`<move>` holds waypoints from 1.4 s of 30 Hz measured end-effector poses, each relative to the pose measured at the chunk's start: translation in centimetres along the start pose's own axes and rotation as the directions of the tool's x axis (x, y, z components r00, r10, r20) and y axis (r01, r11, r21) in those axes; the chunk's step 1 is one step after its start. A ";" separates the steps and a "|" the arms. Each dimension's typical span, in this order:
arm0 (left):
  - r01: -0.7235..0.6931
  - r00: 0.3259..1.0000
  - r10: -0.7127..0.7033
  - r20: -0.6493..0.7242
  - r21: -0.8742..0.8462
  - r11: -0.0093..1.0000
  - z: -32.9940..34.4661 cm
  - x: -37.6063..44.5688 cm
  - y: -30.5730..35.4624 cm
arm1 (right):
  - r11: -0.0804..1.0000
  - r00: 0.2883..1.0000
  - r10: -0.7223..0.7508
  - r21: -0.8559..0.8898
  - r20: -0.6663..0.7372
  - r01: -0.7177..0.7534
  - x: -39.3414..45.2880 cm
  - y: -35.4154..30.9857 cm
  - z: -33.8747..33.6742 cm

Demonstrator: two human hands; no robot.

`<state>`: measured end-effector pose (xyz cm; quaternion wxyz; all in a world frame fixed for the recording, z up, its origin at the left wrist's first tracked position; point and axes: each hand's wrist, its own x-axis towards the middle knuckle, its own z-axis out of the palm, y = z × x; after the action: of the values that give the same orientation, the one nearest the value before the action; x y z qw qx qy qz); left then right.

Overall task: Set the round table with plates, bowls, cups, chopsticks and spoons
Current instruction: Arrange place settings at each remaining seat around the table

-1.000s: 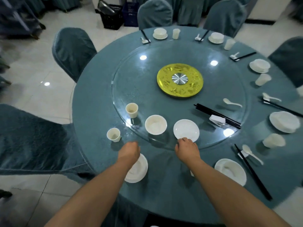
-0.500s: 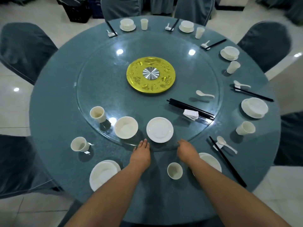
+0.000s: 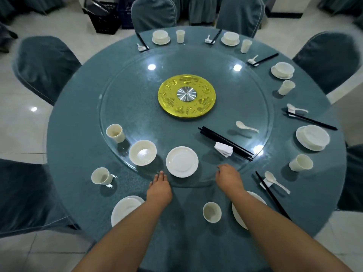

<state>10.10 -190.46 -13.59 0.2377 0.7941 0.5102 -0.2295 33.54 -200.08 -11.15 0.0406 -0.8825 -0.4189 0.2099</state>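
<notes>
My left hand lies flat with straight fingers at the near rim of the glass turntable. My right hand rests on the same rim with fingers curled over the edge. On the glass stand a white plate, a bowl, a cup, a bundle of black chopsticks, white rests and a spoon. On the cloth near me are a cup, a plate at left, a plate under my right forearm and a cup.
Finished place settings with bowl, cup, chopsticks and spoon ring the far and right side of the round table. A yellow disc marks the centre. Covered chairs surround the table. Black crates stand on the floor behind.
My left hand moved from the left plate to the turntable rim and flattened. The view shifted left and the items on the glass now sit further right relative to the near settings.
</notes>
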 end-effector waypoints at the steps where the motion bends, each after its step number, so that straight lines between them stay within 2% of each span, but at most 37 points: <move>1: 0.021 1.000 -0.022 -0.021 -0.031 0.999 0.0 0.0 0.1 | 1.000 0.999 -0.013 -0.015 -0.032 0.012 0.2 -0.1 -0.2; 6: 0.054 0.996 -0.062 -0.065 -0.118 0.992 0.2 0.3 0.0 | 0.996 0.990 -0.057 -0.069 -0.132 0.048 1.8 -1.5 -1.0; 10: 0.089 0.992 -0.095 -0.087 -0.073 0.993 -0.2 1.3 -1.4 | 0.999 0.982 -0.043 -0.038 -0.184 0.037 3.6 -2.4 -1.4; 16: 0.094 0.996 -0.093 0.006 -0.059 0.994 -1.4 3.0 -4.5 | 0.995 0.995 0.001 -0.097 -0.097 -0.011 5.5 -3.7 0.1; 20: 0.095 0.995 -0.093 0.032 -0.060 0.994 -2.2 3.7 -6.1 | 0.992 0.995 -0.004 -0.130 -0.102 -0.009 5.8 -4.6 1.0; 26: 0.082 0.996 -0.080 0.036 -0.068 0.994 -2.6 4.3 -8.0 | 0.998 0.987 -0.041 -0.057 -0.157 0.033 4.9 -5.9 1.3; 29: 0.069 0.998 -0.069 0.007 -0.080 0.994 -3.3 4.1 -8.1 | 0.996 0.985 -0.064 0.052 -0.157 0.073 3.3 -7.4 1.5; 34: 0.147 0.973 -0.189 -0.134 -0.274 0.950 -4.0 1.9 -6.3 | 0.961 0.989 -0.122 0.240 -0.088 0.139 -0.7 -10.5 2.5; 36: 0.111 0.970 -0.189 -0.154 -0.409 0.906 -3.7 0.7 -5.1 | 0.957 0.986 -0.157 0.239 -0.049 0.165 -2.0 -11.5 3.2; 39: 0.089 0.969 -0.212 -0.129 -0.617 0.782 -2.9 -0.8 -4.3 | 0.958 0.982 -0.189 0.216 -0.013 0.187 -4.2 -12.8 4.4; 42: 0.090 0.972 -0.221 -0.082 -0.735 0.672 -1.7 -2.0 -4.0 | 0.974 0.981 -0.188 0.137 0.052 0.180 -6.8 -13.1 6.5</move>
<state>5.87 -189.36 -11.66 0.4691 0.6043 0.6428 0.0380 17.63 -197.44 -11.48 0.1043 -0.8281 -0.4851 0.2608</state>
